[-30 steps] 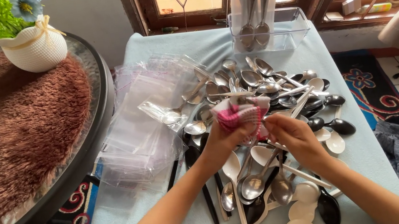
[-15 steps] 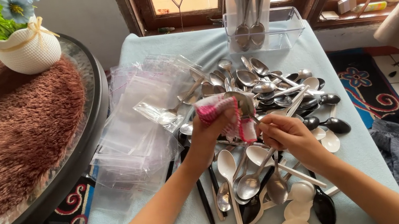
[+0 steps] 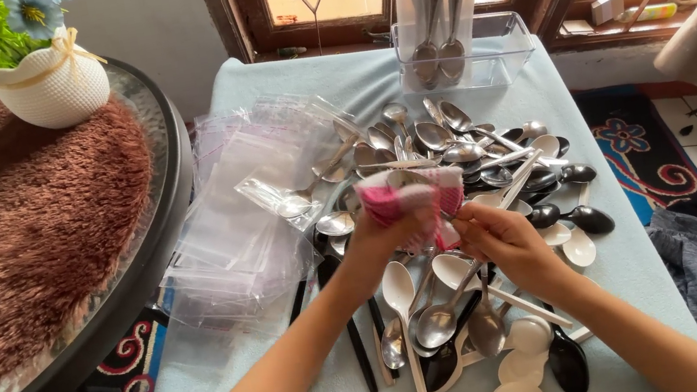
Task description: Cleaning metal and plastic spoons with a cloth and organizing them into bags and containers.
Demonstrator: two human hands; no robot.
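Head view, looking down on a worktop [image 3: 286, 94] covered in pale blue cloth. The left hand [image 3: 375, 243] grips a bunched pink-and-white checked cloth [image 3: 409, 196], its fingers curled round the fabric; what the cloth wraps is hard to make out, though a thin metal handle seems to run from it toward the right hand [image 3: 500, 237]. That hand's fingers are pinched together at the cloth's lower edge, and the fabric hides just what they pinch. Both hands hover above a heap of mixed spoons [image 3: 452, 142]: shiny steel ones, glossy black plastic ones and matt cream plastic ones, overlapping so that many handles are buried. To the left lies a slack pile of clear, crinkled plastic bags [image 3: 233, 233], one holding a steel spoon. A clear rectangular plastic box [image 3: 512, 49] at the far edge holds two upright steel spoons. A round glass table with a shaggy brown mat [image 3: 20, 239] and a white woven vase [image 3: 56, 84] is cut off at the left.
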